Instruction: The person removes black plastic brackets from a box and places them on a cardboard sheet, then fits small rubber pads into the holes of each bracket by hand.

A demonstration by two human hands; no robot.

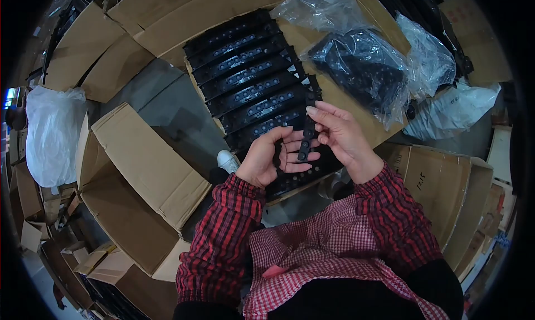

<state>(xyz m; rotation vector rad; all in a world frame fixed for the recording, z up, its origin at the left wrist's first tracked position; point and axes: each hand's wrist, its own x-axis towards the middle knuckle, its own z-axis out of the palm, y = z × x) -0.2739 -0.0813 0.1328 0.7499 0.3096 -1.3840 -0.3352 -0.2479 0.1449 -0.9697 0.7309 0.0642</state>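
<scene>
My right hand (346,140) pinches the upper part of a narrow black strip with round button-like bumps (304,146). The strip hangs nearly upright, its lower end in front of my left hand's fingers. Palm up, my left hand (267,155) is open, with its fingers spread behind the strip and its thumb apart. Just beyond both hands lies a row of long black panels (241,81), overlapping one another, each with a line of similar round bumps. Part of the nearest panels is hidden by my hands.
The panels rest on a cardboard sheet (333,87). A clear plastic bag of black parts (359,63) lies at the back right. Open cardboard boxes stand at the left (150,164) and right (429,180). A white plastic bag (54,133) is at far left.
</scene>
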